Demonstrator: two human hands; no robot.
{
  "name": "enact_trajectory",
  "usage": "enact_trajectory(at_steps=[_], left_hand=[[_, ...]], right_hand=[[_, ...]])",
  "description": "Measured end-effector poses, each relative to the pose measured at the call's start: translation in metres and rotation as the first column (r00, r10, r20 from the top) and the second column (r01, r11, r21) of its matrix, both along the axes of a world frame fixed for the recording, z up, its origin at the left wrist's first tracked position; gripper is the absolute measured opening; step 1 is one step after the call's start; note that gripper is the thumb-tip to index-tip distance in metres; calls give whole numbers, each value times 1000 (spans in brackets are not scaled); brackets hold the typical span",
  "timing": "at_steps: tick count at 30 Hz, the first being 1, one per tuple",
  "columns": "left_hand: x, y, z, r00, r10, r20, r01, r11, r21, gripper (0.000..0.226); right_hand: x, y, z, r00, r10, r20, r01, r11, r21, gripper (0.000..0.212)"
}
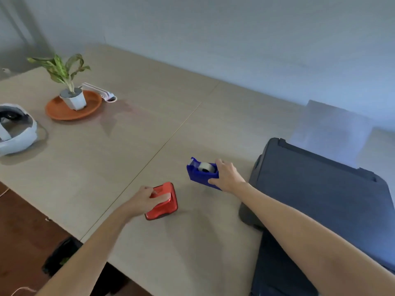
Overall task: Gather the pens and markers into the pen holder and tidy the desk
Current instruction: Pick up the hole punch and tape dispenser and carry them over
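Red plastic fills my left grip (142, 201): fingers wrapped over the stapler (163, 200), which rests on the table (149, 129). My right grip (227, 175) clasps the blue tape dispenser (199, 174) at its rear end, just left of the printer (320, 189). No pens, markers or pen holder appear in view. To do this step well, I should lift both items level, keep the roll seated, and set them down squarely, well apart from the table edge.
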State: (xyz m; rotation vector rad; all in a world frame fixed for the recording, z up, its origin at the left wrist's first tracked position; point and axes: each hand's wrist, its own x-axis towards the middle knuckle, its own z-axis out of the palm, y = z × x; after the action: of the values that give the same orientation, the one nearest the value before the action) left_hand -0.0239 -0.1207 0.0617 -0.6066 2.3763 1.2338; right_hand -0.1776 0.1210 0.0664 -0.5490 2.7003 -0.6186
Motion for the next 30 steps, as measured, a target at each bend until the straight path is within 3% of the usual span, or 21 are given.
enact_trajectory(at_steps=[6,14,22,30], left_hand=[[-35,71,93,989,-102,-110,110,991,71,48],[-71,270,168,922,-368,-120,382,916,123,51],[-60,490,182,728,-678,-105,683,704,194,62],[-34,648,116,527,-847,67,823,528,210,46]], right_hand=[[9,78,95,978,-6,-209,-28,987,-156,39],[38,286,170,885,-318,-340,231,934,-272,37],[95,506,166,679,-666,-310,592,746,-304,44],[153,635,103,460,-875,-151,815,484,-320,42]])
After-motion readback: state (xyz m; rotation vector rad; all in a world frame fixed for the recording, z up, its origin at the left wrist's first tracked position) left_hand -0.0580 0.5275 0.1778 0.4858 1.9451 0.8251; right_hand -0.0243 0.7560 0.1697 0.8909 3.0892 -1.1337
